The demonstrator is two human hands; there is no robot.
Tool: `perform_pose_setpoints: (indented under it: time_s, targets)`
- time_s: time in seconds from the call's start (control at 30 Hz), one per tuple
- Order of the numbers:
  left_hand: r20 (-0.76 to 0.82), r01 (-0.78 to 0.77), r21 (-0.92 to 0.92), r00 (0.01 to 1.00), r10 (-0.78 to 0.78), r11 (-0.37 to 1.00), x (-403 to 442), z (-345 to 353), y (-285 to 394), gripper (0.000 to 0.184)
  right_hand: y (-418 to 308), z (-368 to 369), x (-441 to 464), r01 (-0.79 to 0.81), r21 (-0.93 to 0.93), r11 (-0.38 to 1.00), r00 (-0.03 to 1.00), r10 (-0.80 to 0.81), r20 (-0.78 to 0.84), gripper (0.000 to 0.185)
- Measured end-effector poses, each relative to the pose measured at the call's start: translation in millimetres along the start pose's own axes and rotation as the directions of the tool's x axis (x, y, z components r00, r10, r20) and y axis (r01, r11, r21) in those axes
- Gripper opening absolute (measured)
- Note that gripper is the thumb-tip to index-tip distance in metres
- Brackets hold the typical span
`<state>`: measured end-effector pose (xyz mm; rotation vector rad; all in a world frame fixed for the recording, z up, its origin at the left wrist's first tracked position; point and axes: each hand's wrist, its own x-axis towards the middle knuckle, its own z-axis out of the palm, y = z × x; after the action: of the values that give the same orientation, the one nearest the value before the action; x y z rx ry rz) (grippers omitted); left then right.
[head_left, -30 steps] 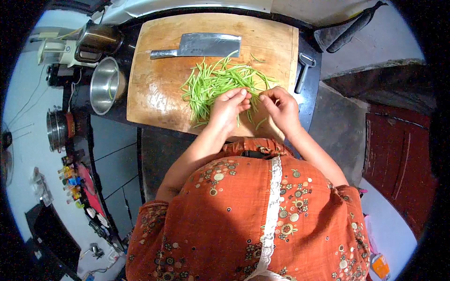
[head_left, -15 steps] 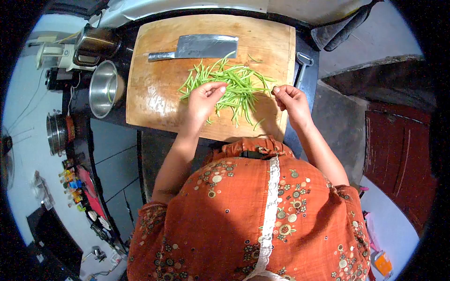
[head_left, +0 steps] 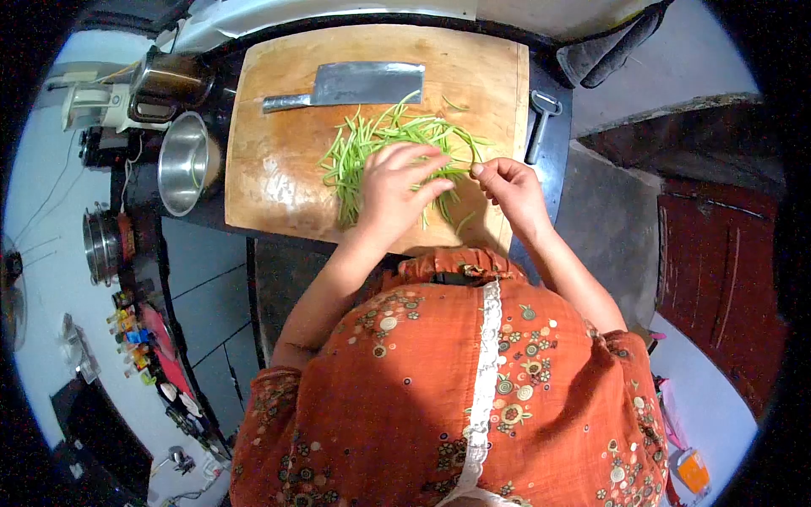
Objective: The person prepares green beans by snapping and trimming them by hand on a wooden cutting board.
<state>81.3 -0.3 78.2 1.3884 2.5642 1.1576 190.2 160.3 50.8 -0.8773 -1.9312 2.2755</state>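
Observation:
A loose pile of thin green vegetable stems (head_left: 359, 144) lies on the wooden cutting board (head_left: 262, 182). Over the pile's near side is my left hand (head_left: 397, 190), its thumb and fingers apart with nothing plainly held. My right hand (head_left: 511, 190), at the pile's right edge, pinches the end of one thin green stem (head_left: 474, 154) between thumb and forefinger. Beyond the pile a cleaver (head_left: 367, 84) rests flat, its handle pointing left, and a stem tip overlaps the blade's right corner. My left hand hides part of the pile.
Left of the board stands a steel bowl (head_left: 183, 165) with a green piece inside, and behind it a lidded pot (head_left: 173, 80). A peeler (head_left: 543, 122) lies on the dark counter at the right. A dark cloth (head_left: 612, 51) hangs at the back right.
My left hand has moved right and its pinch has opened into spread fingers. My right hand has shifted slightly left, still pinching.

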Motion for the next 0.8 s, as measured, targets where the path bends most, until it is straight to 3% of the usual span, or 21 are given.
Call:
perform_pose_setpoints:
  time_s: [0.1,0.2,0.27,0.5,0.63,0.8]
  targets:
    - [0.085,-0.004,-0.101,0.996,0.013,0.995,-1,7,2,0.014,-5,3,-1,-0.056,0.063,0.996,0.995,0.051,0.085,0.025]
    - [0.083,0.170,-0.231,0.984,-0.155,0.958,1,4,2,0.010,-13,2,-4,-0.103,0.232,0.967,0.989,0.074,0.131,0.024]
    - [0.084,0.183,-0.254,0.982,-0.167,0.950,1,3,1,0.009,-16,-2,-4,-0.125,0.290,0.949,0.985,0.084,0.149,0.023]
    - [0.075,0.113,-0.180,0.992,-0.101,0.977,0,0,0,0.009,-11,-5,-3,0.013,0.108,0.994,0.986,-0.031,0.163,0.016]
    - [0.072,0.063,-0.078,0.996,-0.057,0.995,0,-2,4,0.009,-10,-5,-2,0.014,0.072,0.997,0.986,-0.026,0.166,0.017]
    - [0.053,0.083,-0.079,0.995,-0.079,0.993,-2,1,4,0.010,-12,-5,-2,-0.052,0.091,0.994,0.984,0.036,0.173,0.016]
